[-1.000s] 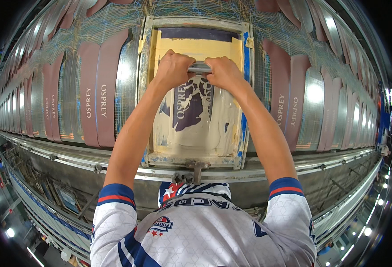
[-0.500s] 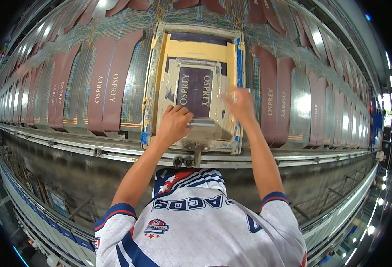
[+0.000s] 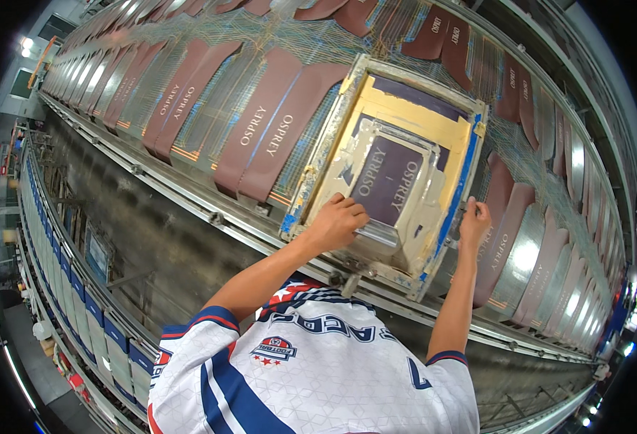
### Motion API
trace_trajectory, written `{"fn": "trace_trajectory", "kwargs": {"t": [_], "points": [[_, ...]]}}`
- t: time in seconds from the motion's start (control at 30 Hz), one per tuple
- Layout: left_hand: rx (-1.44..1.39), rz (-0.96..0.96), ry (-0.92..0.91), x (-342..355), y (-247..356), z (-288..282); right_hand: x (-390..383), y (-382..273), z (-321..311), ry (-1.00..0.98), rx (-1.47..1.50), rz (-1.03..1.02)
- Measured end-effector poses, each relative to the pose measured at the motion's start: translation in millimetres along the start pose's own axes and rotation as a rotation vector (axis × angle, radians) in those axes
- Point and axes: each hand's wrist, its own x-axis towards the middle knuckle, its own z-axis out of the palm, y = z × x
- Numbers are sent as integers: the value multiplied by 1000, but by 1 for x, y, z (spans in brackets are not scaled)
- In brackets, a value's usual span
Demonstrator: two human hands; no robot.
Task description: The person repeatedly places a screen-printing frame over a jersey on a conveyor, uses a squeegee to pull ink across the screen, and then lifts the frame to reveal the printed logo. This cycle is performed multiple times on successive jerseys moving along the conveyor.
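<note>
Fingers of the left hand (image 3: 336, 223) curl over the near end of a grey squeegee (image 3: 378, 233) that lies across the lower part of a printing screen frame (image 3: 321, 160), closed around its bar so that the knuckles face up. Just beyond those fingers, the screen's middle shows a dark purple rectangular stencil patch (image 3: 389, 181) with pale lettering, ringed by smeared whitish ink and, farther out, a yellow border. The right hand (image 3: 474, 220) is well apart from the left, at the frame's right edge, where its fingers pinch lightly on the blue-taped side rail (image 3: 457, 194); they are nearly closed, holding only that edge. The frame sits tilted on a long bench (image 3: 188, 199) that runs away to both sides. To the left of the left fingers, maroon fabric panels (image 3: 260, 137) lie in pairs on the bench, each long and round-ended with pale lettering down its length, and the row shrinks toward the far upper left. To the right of the right fingers, more maroon panels (image 3: 503, 228) and shiny silver-grey ones (image 3: 524, 260) carry on the row. Below the hands, a metal rail (image 3: 210, 217) edges the bench, and the person's white jersey (image 3: 311, 362) with blue and red stripes and a small round chest badge fills the lower middle.
</note>
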Motion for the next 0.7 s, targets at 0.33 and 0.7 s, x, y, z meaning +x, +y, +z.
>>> {"fn": "trace_trajectory", "kwargs": {"t": [0.33, 0.7], "points": [[149, -19, -52, -88, -198, -141, -117, -131, 220, 76, 111, -214], [216, 125, 40, -178, -227, -146, -134, -164, 268, 49, -29, -35]]}}
